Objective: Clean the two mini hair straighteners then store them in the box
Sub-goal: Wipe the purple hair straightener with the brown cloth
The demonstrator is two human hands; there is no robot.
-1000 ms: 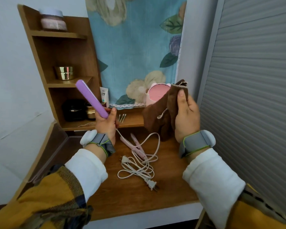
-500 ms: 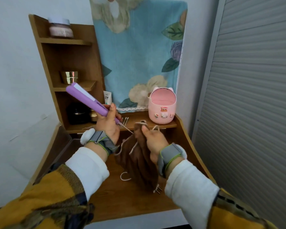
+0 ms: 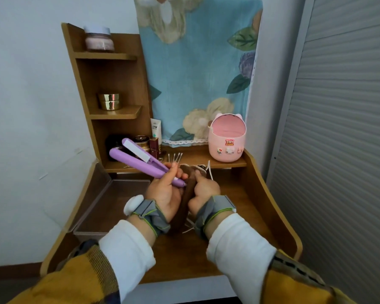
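I see the purple mini straightener left of centre, arms sprung apart, one white plate showing, tip aimed upper left, hinge end gripped in my left hand. My right hand pinches the brown cloth at centre. The clear box sits open, lower left.

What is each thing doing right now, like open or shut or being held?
purple straightener, plates apart, held in the left hand.
brown cloth, bunched up, gripped by the right hand.
clear box, lid up.
pink bin, upright, mouth open.
pink jar, lid on.
gold jar, lid on.
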